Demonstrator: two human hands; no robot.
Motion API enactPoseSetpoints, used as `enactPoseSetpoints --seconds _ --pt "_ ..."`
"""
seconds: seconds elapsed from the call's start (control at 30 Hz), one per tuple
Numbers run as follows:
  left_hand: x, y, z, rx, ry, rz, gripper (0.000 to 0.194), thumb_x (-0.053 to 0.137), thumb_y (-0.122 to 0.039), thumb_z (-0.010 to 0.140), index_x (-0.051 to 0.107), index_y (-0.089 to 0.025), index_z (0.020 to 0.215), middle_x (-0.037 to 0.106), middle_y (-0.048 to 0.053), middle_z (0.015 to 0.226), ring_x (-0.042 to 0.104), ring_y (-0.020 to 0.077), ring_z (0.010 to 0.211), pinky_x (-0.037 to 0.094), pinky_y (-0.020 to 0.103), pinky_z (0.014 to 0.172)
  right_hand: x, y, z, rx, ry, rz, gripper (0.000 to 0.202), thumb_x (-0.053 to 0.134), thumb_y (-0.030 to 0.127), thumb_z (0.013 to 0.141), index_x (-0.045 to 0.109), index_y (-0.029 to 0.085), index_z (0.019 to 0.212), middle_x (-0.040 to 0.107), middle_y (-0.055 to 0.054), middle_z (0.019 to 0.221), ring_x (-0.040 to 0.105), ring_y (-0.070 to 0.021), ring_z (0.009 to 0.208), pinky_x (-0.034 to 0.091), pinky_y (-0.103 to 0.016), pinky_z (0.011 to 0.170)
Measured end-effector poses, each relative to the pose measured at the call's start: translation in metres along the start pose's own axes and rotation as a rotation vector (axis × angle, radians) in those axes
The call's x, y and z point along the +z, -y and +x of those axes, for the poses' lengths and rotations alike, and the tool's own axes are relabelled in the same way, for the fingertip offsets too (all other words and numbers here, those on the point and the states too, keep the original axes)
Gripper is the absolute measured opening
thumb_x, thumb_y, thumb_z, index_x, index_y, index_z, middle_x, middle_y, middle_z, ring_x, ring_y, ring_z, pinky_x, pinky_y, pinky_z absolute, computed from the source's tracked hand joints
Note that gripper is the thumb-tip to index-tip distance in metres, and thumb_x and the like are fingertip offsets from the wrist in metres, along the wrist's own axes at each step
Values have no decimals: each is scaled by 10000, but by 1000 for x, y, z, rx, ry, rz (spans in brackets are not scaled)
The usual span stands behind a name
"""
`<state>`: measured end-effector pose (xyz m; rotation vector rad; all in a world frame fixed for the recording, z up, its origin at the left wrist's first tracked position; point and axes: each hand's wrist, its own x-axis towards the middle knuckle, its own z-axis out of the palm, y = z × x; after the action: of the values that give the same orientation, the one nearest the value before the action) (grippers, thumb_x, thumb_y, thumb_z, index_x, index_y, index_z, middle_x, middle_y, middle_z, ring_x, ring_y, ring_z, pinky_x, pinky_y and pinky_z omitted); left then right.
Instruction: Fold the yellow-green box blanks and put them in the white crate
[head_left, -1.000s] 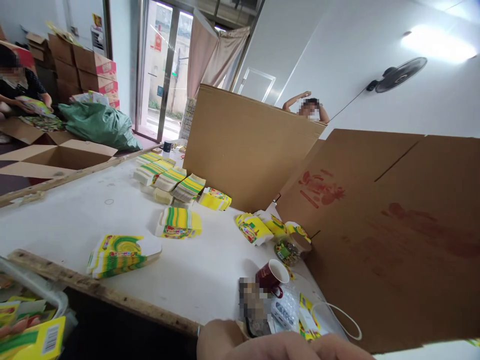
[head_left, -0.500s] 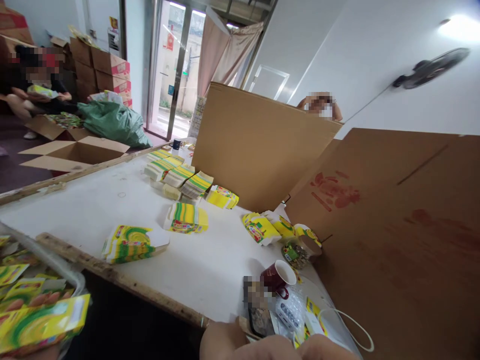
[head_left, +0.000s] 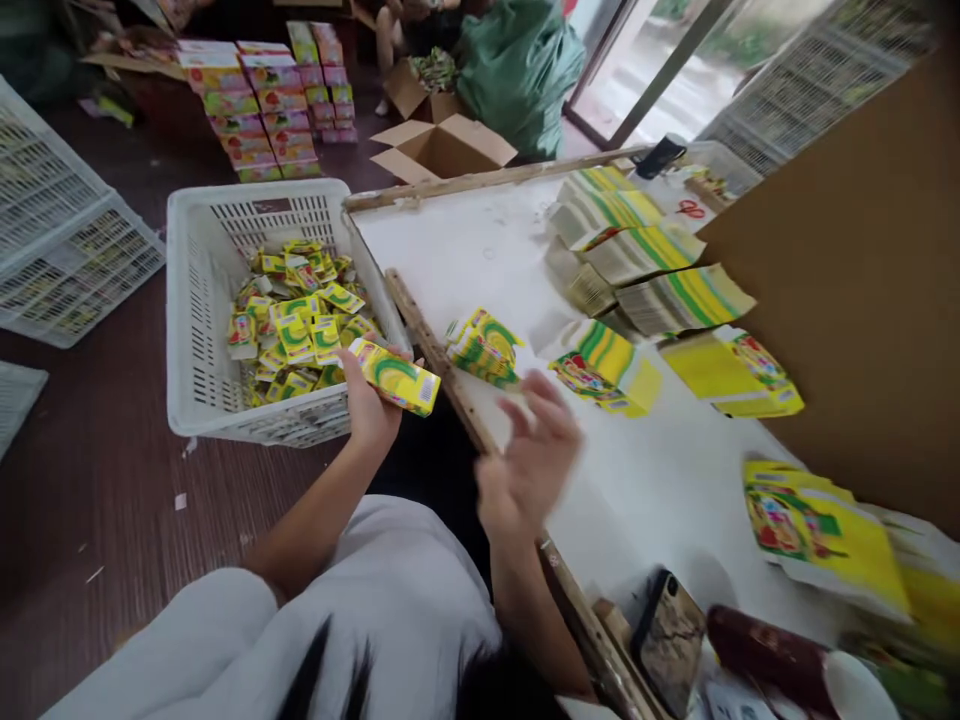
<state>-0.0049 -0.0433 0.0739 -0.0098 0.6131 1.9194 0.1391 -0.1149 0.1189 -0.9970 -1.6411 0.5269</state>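
My left hand [head_left: 373, 412] is closed on a small yellow-and-green box [head_left: 397, 378], held over the near right rim of a white plastic basket [head_left: 184, 330]. Inside the basket lie many similar yellow boxes and packets [head_left: 296, 330]. My right hand [head_left: 531, 455], smeared by motion, is raised over the table's wooden edge with its fingers apart and nothing seen in them. Just beyond it, on the white table [head_left: 630, 500], are a stack of folded yellow cartons [head_left: 487, 345] and another stack of flat cartons [head_left: 604, 365].
More carton stacks [head_left: 645, 250] line a cardboard panel [head_left: 847, 300]. A phone [head_left: 670, 640] and a dark red mug [head_left: 765, 650] are at the near right. Beyond the basket stand an open cardboard box [head_left: 442, 150], a green sack [head_left: 517, 70] and stacked colourful boxes [head_left: 255, 110]. Other crates [head_left: 67, 220] stand left.
The view has swung left and down, bringing the whole basket and both forearms into sight. My left hand still holds a yellow box. My right hand now shows in full beside the carton stack.
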Motion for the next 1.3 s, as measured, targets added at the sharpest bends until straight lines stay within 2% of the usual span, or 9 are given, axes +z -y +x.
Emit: enactPoseSetpoints --seconds 0.07,0.2,0.37,0.53,0.7,0.87,1.03,1.13,1.3 --pt "3 1 -6 -9 4 -12 465 436 -635 946 542 -191 1035 590 39 808 648 200 785 510 392 863 28 -24 7 62 92 71 640 622 326 886 345 284 1460 338 -113 1497 349 -256 1397 454 -460 1054" --pt "6 5 -13 -50 16 -64 407 375 -570 995 540 -199 1013 604 34 809 656 187 824 501 361 891 56 -57 7 85 144 116 323 532 245 953 563 197 1271 481 -121 1385 439 -217 1334 368 -442 1144" --pt "3 10 -11 -28 12 -75 395 386 -557 995 535 -192 1010 606 34 793 659 190 813 501 360 890 58 -65 3 262 153 352 487 591 275 926 429 157 1369 463 -155 1381 491 -202 1288 437 -398 1090" --pt "3 14 -12 4 20 -51 383 358 -529 1011 545 -194 1007 602 33 777 649 181 774 509 355 861 62 -67 1 302 155 344 379 612 307 905 514 117 1218 554 -156 1220 576 -207 1140 484 -392 1010" --pt "-1 -2 2 48 32 -15 417 432 -593 965 566 -198 976 592 30 779 630 180 758 521 379 855 50 -85 12 352 287 310 774 715 434 808 362 106 1414 473 -203 1377 559 -227 1207 469 -404 1038" --pt "-19 -36 49 130 -98 -120 651 284 -750 933 573 -193 1108 610 81 896 622 203 909 523 352 810 8 -122 59 257 -19 -251 522 677 338 845 567 53 1267 599 -165 1218 560 -231 1150 415 -374 1043" --pt "-39 -23 58 -270 -335 -113 917 408 -763 885 276 -60 1460 533 221 1177 529 283 1214 528 359 862 -8 -144 91 420 191 -853 379 705 244 845 684 77 1185 608 -169 1153 485 -292 1146 335 -405 1033" --pt "-36 -7 46 -314 -294 -64 743 491 -563 948 293 -47 1445 566 186 1141 584 260 1137 518 371 918 -4 -145 91 437 197 -864 338 710 255 846 702 103 1148 602 -163 1153 482 -288 1117 340 -396 1000" --pt "-22 0 33 -313 -194 10 334 472 -417 992 529 -102 1085 630 81 946 651 175 839 530 306 765 -1 -140 88 445 156 -876 353 732 246 822 681 102 1140 575 -154 1145 470 -298 1109 336 -389 979"
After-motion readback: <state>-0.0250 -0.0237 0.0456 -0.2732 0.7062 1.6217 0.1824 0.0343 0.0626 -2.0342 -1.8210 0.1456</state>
